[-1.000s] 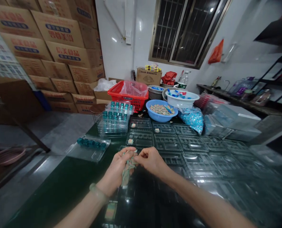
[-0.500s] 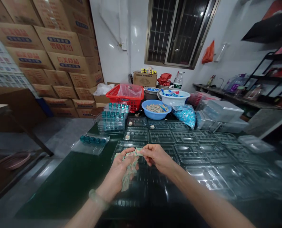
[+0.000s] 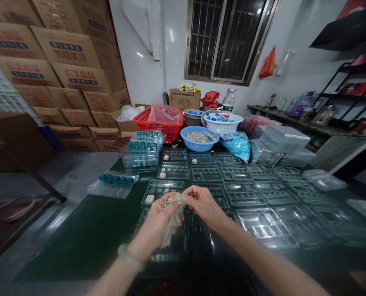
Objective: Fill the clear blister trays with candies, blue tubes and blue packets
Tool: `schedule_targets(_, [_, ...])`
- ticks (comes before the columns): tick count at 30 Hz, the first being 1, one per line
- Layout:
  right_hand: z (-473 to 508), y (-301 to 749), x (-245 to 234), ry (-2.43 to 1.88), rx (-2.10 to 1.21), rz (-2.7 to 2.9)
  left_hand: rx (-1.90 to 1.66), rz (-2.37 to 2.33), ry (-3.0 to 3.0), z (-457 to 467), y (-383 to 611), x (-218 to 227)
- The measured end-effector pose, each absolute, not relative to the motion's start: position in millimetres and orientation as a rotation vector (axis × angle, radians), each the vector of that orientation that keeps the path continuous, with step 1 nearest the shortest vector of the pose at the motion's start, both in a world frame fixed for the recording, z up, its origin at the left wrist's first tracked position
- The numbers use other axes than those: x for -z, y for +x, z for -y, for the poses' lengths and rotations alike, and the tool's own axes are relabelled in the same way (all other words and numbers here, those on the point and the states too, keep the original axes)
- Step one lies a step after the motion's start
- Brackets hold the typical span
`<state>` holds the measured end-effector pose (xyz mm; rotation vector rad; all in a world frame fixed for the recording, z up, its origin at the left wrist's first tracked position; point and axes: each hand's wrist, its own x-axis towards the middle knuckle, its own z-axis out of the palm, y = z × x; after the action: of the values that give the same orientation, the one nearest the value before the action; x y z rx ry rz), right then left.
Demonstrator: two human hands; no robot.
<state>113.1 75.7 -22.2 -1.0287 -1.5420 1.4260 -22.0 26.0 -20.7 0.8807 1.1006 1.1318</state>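
My left hand (image 3: 156,224) is closed around a bunch of small pastel candy packets (image 3: 172,220) that hang down from its fingers. My right hand (image 3: 199,202) pinches the top of the same bunch from the right. Both hands hover over rows of clear plastic blister trays (image 3: 253,193) laid out on a dark green table (image 3: 87,234). One tray (image 3: 158,191) just left of my hands has a single packet (image 3: 149,198) in a compartment. Two trays farther back also hold one packet each.
A stack of trays filled with teal pieces (image 3: 141,152) stands at back left, a lone tray (image 3: 115,183) nearer. Behind are a red basket (image 3: 158,119), a blue bowl (image 3: 199,139), a white bowl (image 3: 222,121), a blue bag (image 3: 236,146). Cartons (image 3: 62,74) line the left wall.
The view has tilted and pulled back, so the trays sit lower and farther. A packet now lies in the tray left of my hands. Both hands stay together on the bunch.
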Motion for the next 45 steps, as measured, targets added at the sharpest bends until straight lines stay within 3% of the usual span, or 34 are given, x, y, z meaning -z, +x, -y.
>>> schedule_targets(6, [-93, 132, 19, -1.05, -1.373, 1.448, -1.124, -0.984, 0.573, -30, -32, 26])
schedule_targets(15, [-115, 196, 6, -1.128, -1.23, 1.461, -1.211, -1.055, 0.559, -23, -59, 12])
schedule_targets(24, [-112, 155, 67, -1.511, -0.973, 1.932, -1.209, -1.051, 0.519, -17, -70, 21])
schedule_targets(35, [-111, 138, 55, -1.817, -0.585, 2.177, -1.222, -1.087, 0.422, -13, -74, 30])
schedule_targets(45, [-111, 138, 66, -1.895, -0.428, 2.145, -1.207, -1.062, 0.439, -10, -77, 34])
